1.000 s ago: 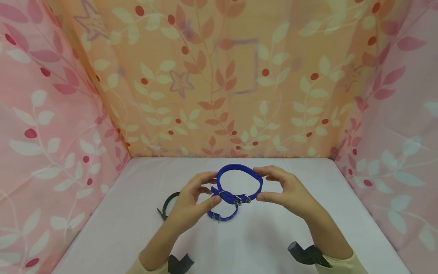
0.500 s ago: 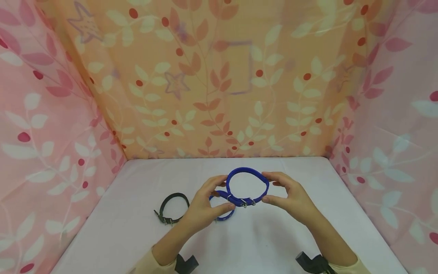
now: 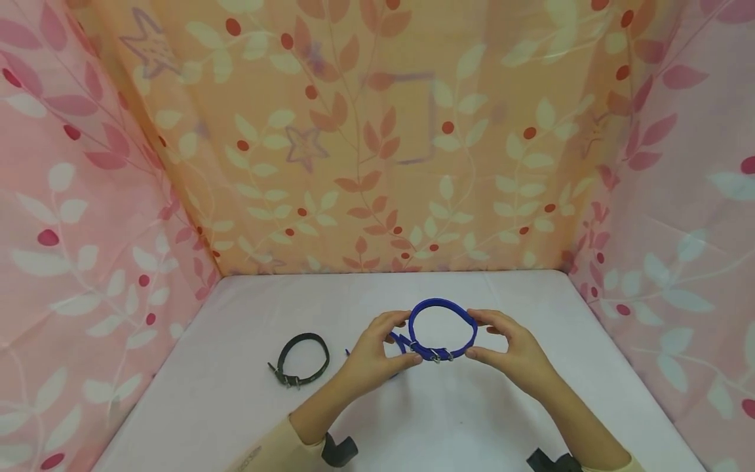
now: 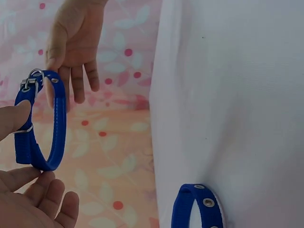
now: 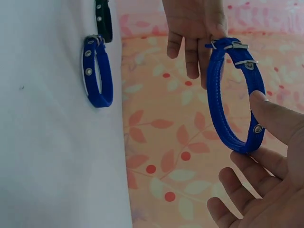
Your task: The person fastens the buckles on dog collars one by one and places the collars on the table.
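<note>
A blue buckled collar (image 3: 436, 303), closed into a loop, is held up over the table between both hands. My left hand (image 3: 371, 357) pinches its left side, thumb near the buckle and fingers at the far edge. On the opposite side my right hand (image 3: 522, 357) pinches the band between thumb and fingertips. The metal buckle and D-ring face me in the head view; in the right wrist view the collar (image 5: 213, 109) shows its stitched inner face and an eyelet. A second blue collar (image 5: 105, 85) stands on the table, partly hidden behind my left hand in the head view.
A dark green or black collar (image 3: 315, 337), also buckled into a loop, rests on the white table (image 3: 206, 406) left of my left hand. Patterned orange cloth (image 3: 366, 131) hangs behind the table, with pink cloth (image 3: 77, 216) at both sides.
Both hands have carried the blue collar rightward and slightly down. The dark collar has come fully into view, while my left hand now covers more of the second blue collar.
</note>
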{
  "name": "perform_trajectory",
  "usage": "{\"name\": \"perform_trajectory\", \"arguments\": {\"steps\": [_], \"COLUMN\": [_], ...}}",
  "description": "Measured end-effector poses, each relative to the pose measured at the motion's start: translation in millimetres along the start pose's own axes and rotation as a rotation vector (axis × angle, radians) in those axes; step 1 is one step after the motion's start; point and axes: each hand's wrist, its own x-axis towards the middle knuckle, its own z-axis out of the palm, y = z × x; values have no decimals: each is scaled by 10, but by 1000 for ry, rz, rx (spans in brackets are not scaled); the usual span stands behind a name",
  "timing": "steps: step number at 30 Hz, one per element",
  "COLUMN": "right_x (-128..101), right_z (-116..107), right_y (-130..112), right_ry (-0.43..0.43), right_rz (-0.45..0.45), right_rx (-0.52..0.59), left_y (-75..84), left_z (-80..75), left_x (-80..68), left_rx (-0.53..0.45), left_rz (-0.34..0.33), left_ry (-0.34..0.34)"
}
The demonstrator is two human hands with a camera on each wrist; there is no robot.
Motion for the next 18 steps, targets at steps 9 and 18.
{"name": "perform_trajectory", "arguments": {"steps": [9, 18], "right_x": [-12, -18], "right_z": [7, 16], "right_y": [280, 513], "right_ry": [2, -44], "right_rz": [21, 75], "right_rx": [-25, -19], "left_y": [-115, -285], "left_z": [194, 389], "left_x": [162, 312], "left_rx": [21, 84], "left_rz": [-33, -60], "left_ry": [-33, -77]}}
